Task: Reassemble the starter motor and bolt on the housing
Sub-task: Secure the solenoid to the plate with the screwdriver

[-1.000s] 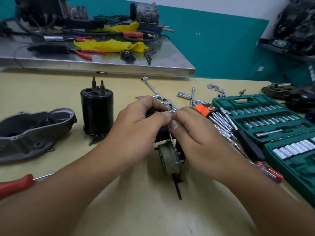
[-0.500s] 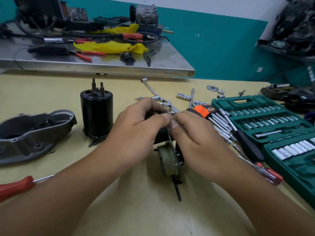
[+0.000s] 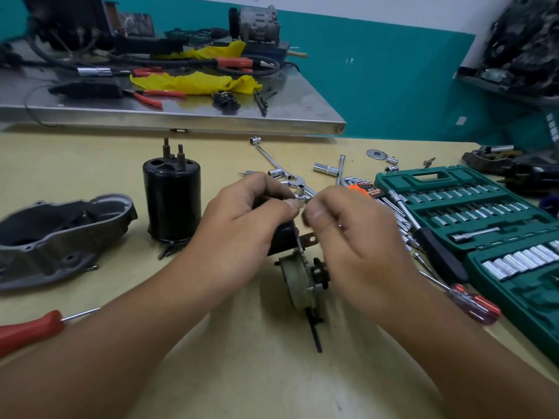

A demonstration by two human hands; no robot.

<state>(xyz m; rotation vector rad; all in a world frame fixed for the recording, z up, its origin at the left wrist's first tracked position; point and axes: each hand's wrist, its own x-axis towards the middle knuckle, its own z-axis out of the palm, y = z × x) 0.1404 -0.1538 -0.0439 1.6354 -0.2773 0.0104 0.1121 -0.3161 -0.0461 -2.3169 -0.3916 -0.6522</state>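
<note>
Even, soft indoor light, slightly dim

We see faint shadows under the hands on the table, a pale sheen along the steel shelf, motion blur on the right hand, and wide-angle bending with softness toward the edges.

We see two bare forearms reaching in from the bottom corners, no sleeves on either as far as the edges show, no gloves, no watch or band at the wrists. Our left hand has short, trimmed nails, the thumbnail plain and unpainted. Our right hand likewise shows a short thumbnail, and a small glint on one finger could be a ring, though blur keeps us from telling. The knuckles are smooth and unmarked
</note>
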